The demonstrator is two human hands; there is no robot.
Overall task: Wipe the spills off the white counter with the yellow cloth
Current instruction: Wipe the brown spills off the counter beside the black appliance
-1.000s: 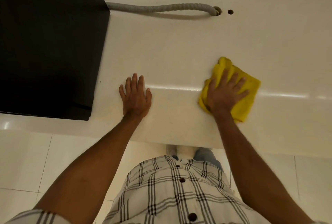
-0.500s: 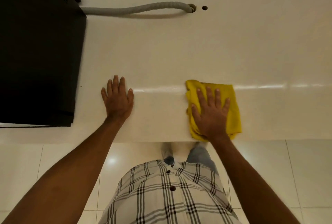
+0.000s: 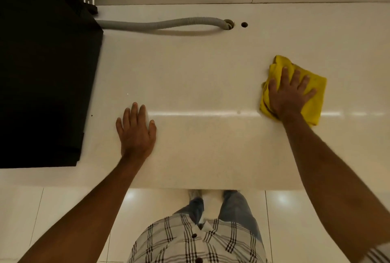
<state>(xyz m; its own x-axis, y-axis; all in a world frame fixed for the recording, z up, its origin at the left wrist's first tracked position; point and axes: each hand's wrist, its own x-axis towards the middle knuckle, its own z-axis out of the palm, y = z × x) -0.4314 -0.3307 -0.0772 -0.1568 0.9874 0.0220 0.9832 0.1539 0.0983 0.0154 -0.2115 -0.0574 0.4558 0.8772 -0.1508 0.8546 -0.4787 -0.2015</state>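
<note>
1. Nearest the viewer, the left hand (image 3: 136, 134) lies palm-down on the bare counter (image 3: 211, 157) near its front edge, fingers (image 3: 134, 113) straight and close together, holding nothing; it looks like a brace.
2. Well to the right of those fingers and a little farther back, the right hand (image 3: 288, 97) presses flat on the yellow cloth (image 3: 314, 104), its fingers (image 3: 283, 77) spread apart on top of it rather than clamped around it.
3. The cloth is folded into a rough, bunched rectangle lying flat on the counter. Its long axis runs diagonally, from the near corner by the wrist up to the far corner beyond the fingertips, which points away and slightly left.
4. No spill is plain to see on the glossy surface; a faint speck sits left of the cloth on the bright reflection line.
5. Risk: with only a flat palm on it, the cloth could bunch or slip out under a fast stroke, leaving streaks. A wide sweep back and left could also catch the gray hose (image 3: 160, 25).
6. Farthest left, beyond the left fingers, stands a black appliance (image 3: 42, 83); liquid pushed that way could run under it.
</note>
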